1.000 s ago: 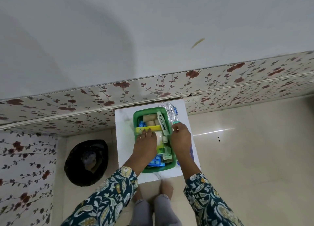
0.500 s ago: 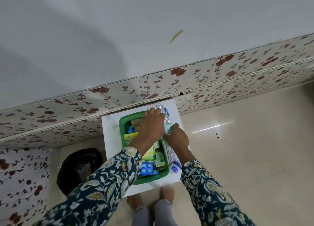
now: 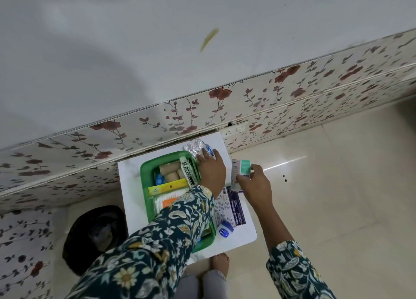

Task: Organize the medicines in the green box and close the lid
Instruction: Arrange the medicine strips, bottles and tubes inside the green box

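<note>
Green box [image 3: 147, 186]: an open green plastic tub standing on a small white table [image 3: 132, 199] that is pushed up against a floral-papered wall; no lid can be made out.
Box contents: rolls of tan bandage [image 3: 169, 168] at the far end, a white ointment tube [image 3: 188, 170] lying along the right wall, a blue blister of pills [image 3: 160, 179] at the left, a yellow strip [image 3: 167, 187] laid across the middle, and a white-and-orange packet [image 3: 167, 200] nearer the person. The near half is hidden under the left forearm.
Left hand [image 3: 211, 171]: reaches across the box to its far right corner, fingers spread and bent down onto a crinkled silver foil strip [image 3: 194, 146] that lies just beyond the rim; whether they have actually gripped it cannot be told.
Right hand [image 3: 255, 185]: held past the right edge of the table, above the floor, with thumb and fingers pinched around a small white-and-teal medicine carton [image 3: 240, 168], which stands roughly upright.
On the table right of the box: a flat blue-and-white printed carton [image 3: 231, 208] and, just nearer, a small white jar with a blue label [image 3: 225, 229] lying beside the box's wall.
Sleeves: dark teal floral fabric on both arms.
Floor: glossy cream tiles, a dark round object [image 3: 94, 235] left of the table, bare toes [image 3: 219, 262] at the table's near edge.
</note>
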Motion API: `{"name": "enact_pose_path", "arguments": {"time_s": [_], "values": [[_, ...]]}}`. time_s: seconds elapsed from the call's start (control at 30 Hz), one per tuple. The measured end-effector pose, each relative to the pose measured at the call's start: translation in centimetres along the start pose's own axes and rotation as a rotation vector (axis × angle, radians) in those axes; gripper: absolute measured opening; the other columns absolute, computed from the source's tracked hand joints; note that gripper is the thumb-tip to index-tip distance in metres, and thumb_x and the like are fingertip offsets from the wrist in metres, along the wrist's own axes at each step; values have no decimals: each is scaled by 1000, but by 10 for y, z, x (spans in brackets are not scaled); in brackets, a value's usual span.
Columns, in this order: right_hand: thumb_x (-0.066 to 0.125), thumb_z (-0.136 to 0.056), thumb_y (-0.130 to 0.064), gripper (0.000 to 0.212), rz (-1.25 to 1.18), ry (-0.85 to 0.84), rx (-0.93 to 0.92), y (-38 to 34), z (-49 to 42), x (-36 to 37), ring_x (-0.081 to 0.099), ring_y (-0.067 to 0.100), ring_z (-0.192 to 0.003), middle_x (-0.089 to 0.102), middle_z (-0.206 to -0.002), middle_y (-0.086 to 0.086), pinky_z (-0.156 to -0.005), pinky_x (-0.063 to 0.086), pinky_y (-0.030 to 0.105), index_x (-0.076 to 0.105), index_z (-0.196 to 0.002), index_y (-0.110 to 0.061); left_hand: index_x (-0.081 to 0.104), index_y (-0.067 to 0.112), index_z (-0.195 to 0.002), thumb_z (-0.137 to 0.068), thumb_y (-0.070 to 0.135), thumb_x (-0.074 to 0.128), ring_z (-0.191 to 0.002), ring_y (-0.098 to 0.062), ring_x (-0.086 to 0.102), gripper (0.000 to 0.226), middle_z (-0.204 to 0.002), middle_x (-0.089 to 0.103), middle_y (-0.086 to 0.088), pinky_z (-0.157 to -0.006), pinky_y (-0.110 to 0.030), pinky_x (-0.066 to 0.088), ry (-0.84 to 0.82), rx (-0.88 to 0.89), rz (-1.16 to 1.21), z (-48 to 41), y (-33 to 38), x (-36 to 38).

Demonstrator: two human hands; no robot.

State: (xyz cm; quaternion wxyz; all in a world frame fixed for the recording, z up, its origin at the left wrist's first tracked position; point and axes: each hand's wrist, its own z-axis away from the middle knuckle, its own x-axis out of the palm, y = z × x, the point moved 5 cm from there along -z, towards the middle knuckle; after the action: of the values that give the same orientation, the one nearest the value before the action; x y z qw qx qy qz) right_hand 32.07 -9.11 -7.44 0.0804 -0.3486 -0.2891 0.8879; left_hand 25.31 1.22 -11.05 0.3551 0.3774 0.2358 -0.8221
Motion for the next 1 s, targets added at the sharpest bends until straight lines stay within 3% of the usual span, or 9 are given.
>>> {"name": "enact_pose_path", "arguments": {"time_s": [0.13,0.2,0.27,0.47,0.7,1.0], "values": [[57,-85,-19,47,-59,-1,2,2,8,-3,57,20,-85,61,-125,16,-78,54,37,40,-128,-10,22,-6,-144,-91,3,46,-124,-55,44,58,-147,18,-43,-93,-47,50,3,78,-43,7,3,-6],[57,-86,-17,47,-85,2,-6,-1,11,-6,56,20,-85,61,-124,17,-78,52,35,41,-129,-9,47,-7,-130,-87,-3,48,-115,-51,55,43,-143,24,-45,-85,-43,54,-12,128,-64,12,3,-11],[57,-86,-16,47,-109,8,-21,-7,14,-8,57,21,-88,61,-124,17,-76,50,33,41,-129,-9,58,-6,-118,-85,-7,48,-110,-48,60,35,-140,28,-47,-81,-41,55,-8,174,-70,17,3,-18],[58,-87,-18,46,-128,8,-40,-15,22,-8,63,28,-102,59,-129,15,-74,50,30,40,-129,-10,51,-11,-125,-84,-10,50,-106,-39,65,41,-139,32,-45,-78,-37,56,73,184,-85,26,-3,-32],[59,-87,-17,46,-167,25,-68,-19,24,-8,60,21,-90,60,-127,14,-73,51,30,41,-129,-12,59,-8,-112,-84,-12,45,-101,-32,62,31,-116,55,-25,-78,-34,55,287,163,-49,19,-5,-36],[58,-87,-18,44,-205,47,-78,-19,35,-14,55,16,-88,59,-127,14,-71,50,30,42,-127,-12,58,-10,-114,-90,-8,43,-105,-36,59,27,-121,53,-22,-80,-38,52,345,-41,558,33,-25,-63]]}}
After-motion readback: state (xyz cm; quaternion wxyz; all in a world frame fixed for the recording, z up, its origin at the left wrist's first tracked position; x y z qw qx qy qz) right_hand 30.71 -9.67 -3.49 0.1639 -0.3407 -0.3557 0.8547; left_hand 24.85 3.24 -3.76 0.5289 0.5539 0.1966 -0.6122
